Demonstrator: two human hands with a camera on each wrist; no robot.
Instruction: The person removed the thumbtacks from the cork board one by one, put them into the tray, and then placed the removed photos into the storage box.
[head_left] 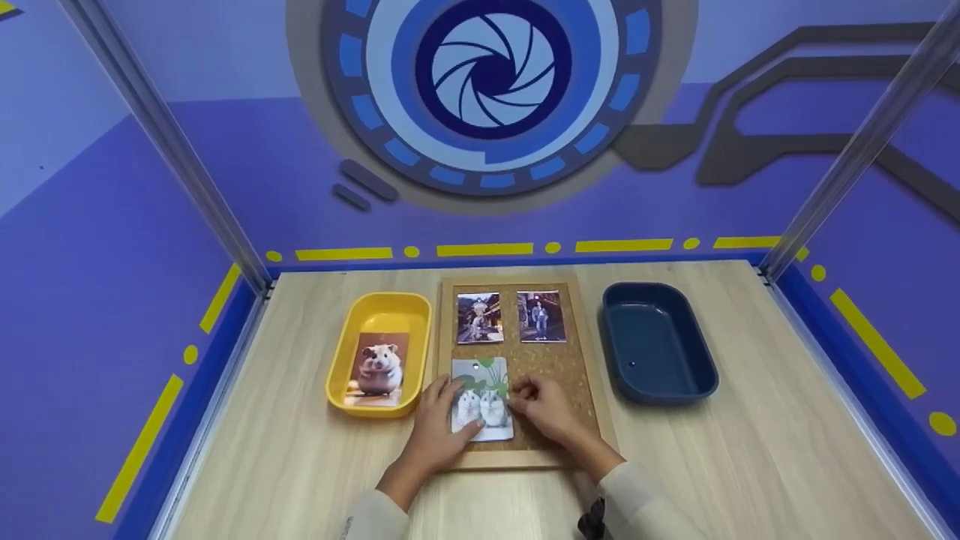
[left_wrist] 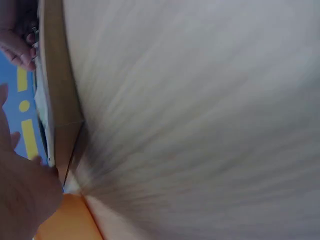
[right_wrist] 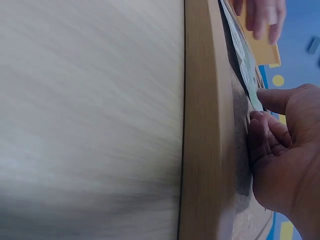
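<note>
A photo print of two white hamsters [head_left: 484, 401] lies on the lower left part of a framed corkboard [head_left: 559, 364], with a small pushpin [head_left: 475, 366] near its top edge. My left hand [head_left: 436, 429] rests at its left side, thumb on the lower part and fingers along the left edge. On the other side my right hand [head_left: 546, 409] pinches the photo's right edge between thumb and curled fingers; the right wrist view shows this thumb [right_wrist: 275, 100] at the edge. Higher on the board are two photos of people, a left one [head_left: 480, 318] and a right one [head_left: 541, 316].
Left of the board stands a yellow tray [head_left: 341, 360] holding a hamster photo [head_left: 380, 369]. A dark blue tray [head_left: 660, 337] to the right has one small dark piece [head_left: 631, 364] inside. Purple panels [head_left: 247, 172] enclose the wooden table [head_left: 750, 450] at the back and sides.
</note>
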